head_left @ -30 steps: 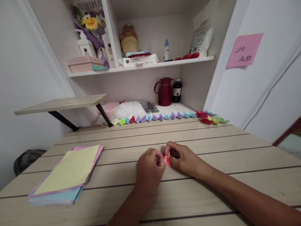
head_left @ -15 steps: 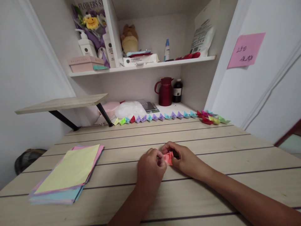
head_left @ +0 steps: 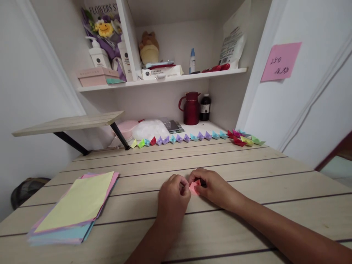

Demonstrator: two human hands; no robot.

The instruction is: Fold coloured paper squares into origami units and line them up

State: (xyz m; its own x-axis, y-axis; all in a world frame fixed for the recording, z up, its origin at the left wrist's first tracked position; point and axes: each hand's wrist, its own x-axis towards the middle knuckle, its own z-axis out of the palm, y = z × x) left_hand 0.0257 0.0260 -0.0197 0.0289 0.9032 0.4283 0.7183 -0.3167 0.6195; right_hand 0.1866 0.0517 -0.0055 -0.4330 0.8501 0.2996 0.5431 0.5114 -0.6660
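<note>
A small folded piece of salmon-pink paper (head_left: pixel 194 187) sits between my two hands over the middle of the table. My right hand (head_left: pixel 210 185) pinches it from the right between thumb and fingers. On the other side, my left hand (head_left: pixel 176 190) is closed, thumb against curled fingertips, at the paper's left edge; the tips partly hide what they grip. To the left lies a stack of coloured paper sheets (head_left: pixel 79 201), a yellow one on top.
Along the table's back edge runs a row of small folded paper boats (head_left: pixel 179 138), with several more bunched at its right end (head_left: pixel 244 139). A raised wooden stand (head_left: pixel 68 123) is at the back left. Behind are a red jug (head_left: pixel 191 109) and a dark bottle (head_left: pixel 205 107).
The salmon-pink paper has turned in my fingers, and now a flatter, paler face shows. Both hands keep close together around it. The whole view has shifted slightly.
</note>
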